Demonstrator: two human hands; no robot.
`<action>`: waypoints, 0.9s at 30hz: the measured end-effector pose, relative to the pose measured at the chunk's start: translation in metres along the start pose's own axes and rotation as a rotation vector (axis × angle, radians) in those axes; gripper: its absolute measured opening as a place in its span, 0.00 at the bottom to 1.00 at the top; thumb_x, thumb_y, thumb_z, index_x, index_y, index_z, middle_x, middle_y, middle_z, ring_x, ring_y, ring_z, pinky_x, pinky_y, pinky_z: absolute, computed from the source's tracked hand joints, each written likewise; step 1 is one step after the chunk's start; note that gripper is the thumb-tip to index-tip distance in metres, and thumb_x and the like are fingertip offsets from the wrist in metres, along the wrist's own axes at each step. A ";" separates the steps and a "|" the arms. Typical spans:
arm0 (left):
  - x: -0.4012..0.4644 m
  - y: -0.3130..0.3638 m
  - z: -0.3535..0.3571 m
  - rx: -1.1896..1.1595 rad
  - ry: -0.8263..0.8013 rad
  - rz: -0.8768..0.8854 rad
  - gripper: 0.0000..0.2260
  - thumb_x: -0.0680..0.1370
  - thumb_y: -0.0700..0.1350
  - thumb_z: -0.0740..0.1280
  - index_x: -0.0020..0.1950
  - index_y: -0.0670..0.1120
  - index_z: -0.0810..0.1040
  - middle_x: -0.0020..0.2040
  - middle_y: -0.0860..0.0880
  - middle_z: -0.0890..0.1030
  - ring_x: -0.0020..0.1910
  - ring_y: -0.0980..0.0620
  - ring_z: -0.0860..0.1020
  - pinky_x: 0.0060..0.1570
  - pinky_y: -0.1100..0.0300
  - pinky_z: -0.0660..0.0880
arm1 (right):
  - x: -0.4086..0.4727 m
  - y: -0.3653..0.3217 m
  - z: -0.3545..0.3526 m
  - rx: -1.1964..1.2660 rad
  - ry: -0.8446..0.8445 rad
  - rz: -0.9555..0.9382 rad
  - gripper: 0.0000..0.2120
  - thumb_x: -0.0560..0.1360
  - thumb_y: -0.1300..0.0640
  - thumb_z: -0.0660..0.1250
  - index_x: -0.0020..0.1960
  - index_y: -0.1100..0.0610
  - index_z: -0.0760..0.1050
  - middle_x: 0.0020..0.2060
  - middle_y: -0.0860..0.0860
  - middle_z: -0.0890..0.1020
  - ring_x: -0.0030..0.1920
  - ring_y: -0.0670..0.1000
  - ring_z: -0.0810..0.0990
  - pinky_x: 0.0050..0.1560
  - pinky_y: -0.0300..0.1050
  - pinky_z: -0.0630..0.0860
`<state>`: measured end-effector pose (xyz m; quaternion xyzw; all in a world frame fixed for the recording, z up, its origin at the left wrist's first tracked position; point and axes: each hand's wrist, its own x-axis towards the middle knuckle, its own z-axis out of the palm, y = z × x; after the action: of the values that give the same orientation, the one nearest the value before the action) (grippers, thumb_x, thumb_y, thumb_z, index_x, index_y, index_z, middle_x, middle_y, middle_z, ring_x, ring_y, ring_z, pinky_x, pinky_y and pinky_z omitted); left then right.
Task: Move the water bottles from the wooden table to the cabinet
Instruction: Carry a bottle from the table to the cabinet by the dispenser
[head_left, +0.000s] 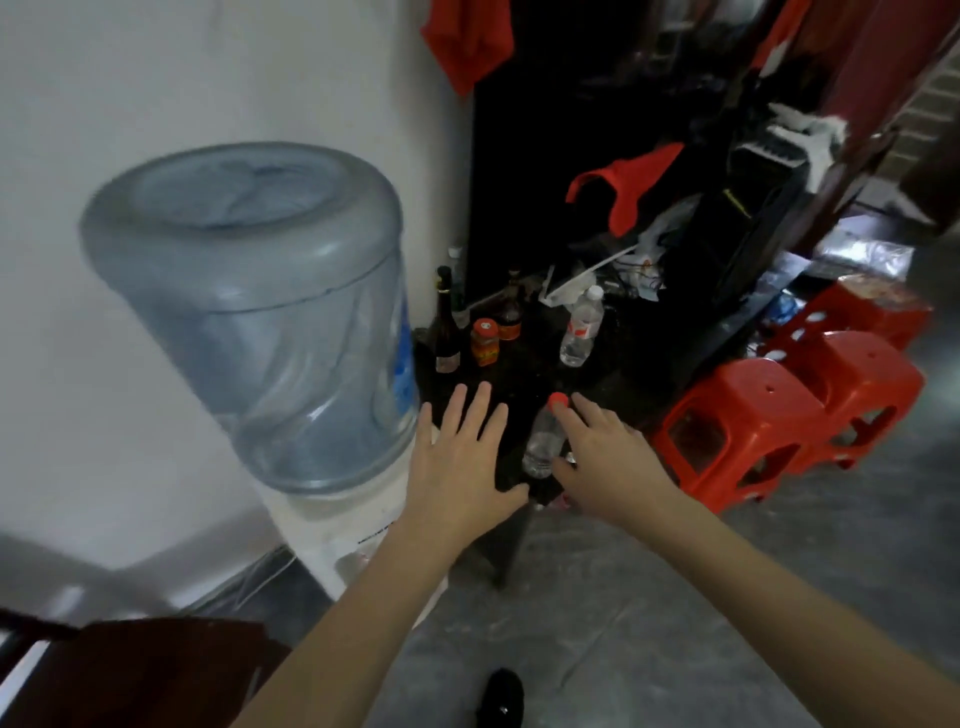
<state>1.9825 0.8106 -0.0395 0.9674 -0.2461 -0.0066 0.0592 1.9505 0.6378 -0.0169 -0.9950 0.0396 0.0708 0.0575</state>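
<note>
Dark table (524, 374) next to the water dispenser (249, 312): a clear bottle with a red cap (543, 441) near the front edge, another water bottle (582, 327) further back, dark glass bottles (447, 322) and an orange jar (484, 342) on the dispenser side.

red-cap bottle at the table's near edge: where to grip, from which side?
Grip the red-cap bottle round its clear body below the cap, coming from its right, where the right hand already is. It stands upright near the table edge, its right side is free, and the left hand lies spread flat on its left. The body looks narrow enough for the fingers to wrap.
</note>
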 end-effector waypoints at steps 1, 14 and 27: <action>-0.019 -0.009 -0.005 -0.002 0.035 -0.022 0.41 0.77 0.66 0.63 0.84 0.51 0.50 0.84 0.48 0.43 0.83 0.45 0.42 0.79 0.40 0.42 | -0.008 -0.015 -0.005 -0.006 -0.005 -0.031 0.33 0.79 0.46 0.60 0.80 0.50 0.51 0.80 0.53 0.55 0.77 0.56 0.58 0.73 0.56 0.62; -0.327 -0.142 -0.070 0.191 0.308 -0.871 0.38 0.69 0.62 0.74 0.76 0.47 0.72 0.79 0.42 0.67 0.78 0.39 0.66 0.72 0.35 0.64 | -0.111 -0.306 0.005 -0.061 0.061 -0.941 0.32 0.80 0.46 0.58 0.80 0.50 0.50 0.81 0.54 0.49 0.79 0.56 0.53 0.77 0.56 0.55; -0.565 -0.048 -0.077 0.186 0.382 -1.979 0.36 0.81 0.63 0.60 0.83 0.52 0.51 0.84 0.48 0.43 0.83 0.46 0.43 0.79 0.40 0.44 | -0.263 -0.486 0.041 -0.053 0.031 -1.888 0.33 0.80 0.42 0.56 0.81 0.51 0.50 0.81 0.53 0.46 0.80 0.56 0.44 0.76 0.64 0.44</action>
<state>1.5120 1.1306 0.0220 0.7225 0.6806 0.1214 -0.0099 1.7272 1.1430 0.0340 -0.6176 -0.7833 -0.0175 0.0679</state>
